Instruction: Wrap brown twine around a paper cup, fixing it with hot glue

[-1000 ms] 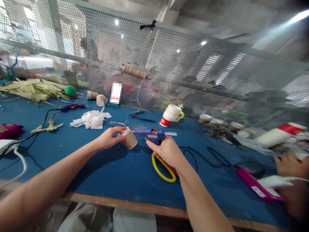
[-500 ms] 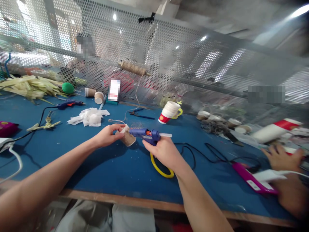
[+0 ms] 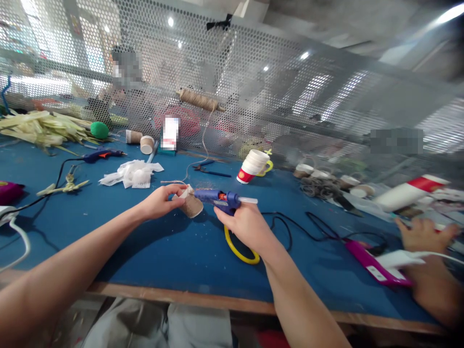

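Observation:
My left hand [image 3: 166, 200] is closed on a small twine-wrapped paper cup [image 3: 193, 207], which is tilted on its side above the blue table. In my right hand [image 3: 246, 224] is a blue glue gun [image 3: 217, 197], gripped by its handle, with a clear glue stick jutting from its back. The gun's nozzle touches or nearly touches the cup's upper edge; which, I cannot tell. Twine [image 3: 188, 166] runs down from a spool [image 3: 198, 100] on the mesh to the cup. Under my right wrist lies a yellow ring [image 3: 241, 251].
Stacked white cups [image 3: 252, 166], pliers [image 3: 212, 171] and white crumpled bags [image 3: 134, 174] lie beyond my hands. Another glue gun [image 3: 103, 154] is at left. A purple power strip [image 3: 377, 266] and another person's hand [image 3: 426, 237] are at right. A perforated metal screen [image 3: 253, 96] borders the back.
Both hands keep almost the same pose, with the nozzle still at the cup's edge. The whole view has shifted slightly; the other person's hand at right has moved a little.

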A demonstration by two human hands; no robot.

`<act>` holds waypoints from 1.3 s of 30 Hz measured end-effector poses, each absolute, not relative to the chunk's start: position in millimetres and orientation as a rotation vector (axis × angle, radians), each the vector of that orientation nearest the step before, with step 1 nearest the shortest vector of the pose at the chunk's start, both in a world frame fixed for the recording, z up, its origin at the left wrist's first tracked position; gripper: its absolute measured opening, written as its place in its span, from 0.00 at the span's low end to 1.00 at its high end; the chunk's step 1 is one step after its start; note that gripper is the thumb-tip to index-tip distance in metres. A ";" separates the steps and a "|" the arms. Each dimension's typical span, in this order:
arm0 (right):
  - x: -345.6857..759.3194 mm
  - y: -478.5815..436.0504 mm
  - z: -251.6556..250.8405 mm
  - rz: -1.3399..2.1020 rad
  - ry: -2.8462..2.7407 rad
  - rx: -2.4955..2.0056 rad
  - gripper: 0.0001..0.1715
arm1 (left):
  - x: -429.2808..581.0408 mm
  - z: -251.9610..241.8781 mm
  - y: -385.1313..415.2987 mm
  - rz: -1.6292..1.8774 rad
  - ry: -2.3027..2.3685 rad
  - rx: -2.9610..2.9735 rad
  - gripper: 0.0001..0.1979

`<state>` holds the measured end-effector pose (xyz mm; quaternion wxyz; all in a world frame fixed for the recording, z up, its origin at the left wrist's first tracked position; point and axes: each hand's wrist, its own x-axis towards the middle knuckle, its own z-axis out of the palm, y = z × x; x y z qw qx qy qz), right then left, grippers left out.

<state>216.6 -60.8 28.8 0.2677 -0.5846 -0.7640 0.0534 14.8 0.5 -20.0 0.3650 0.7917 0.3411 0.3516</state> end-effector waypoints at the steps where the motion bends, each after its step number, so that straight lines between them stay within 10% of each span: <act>1: 216.8 -60.9 28.9 0.133 -2.057 -1.577 0.08 | 14.8 -20.2 0.7 0.904 0.888 2.037 0.08; 39: 220.9 -61.8 33.4 0.207 -2.056 -1.585 0.13 | 11.6 -12.7 -0.9 0.809 0.799 2.093 0.06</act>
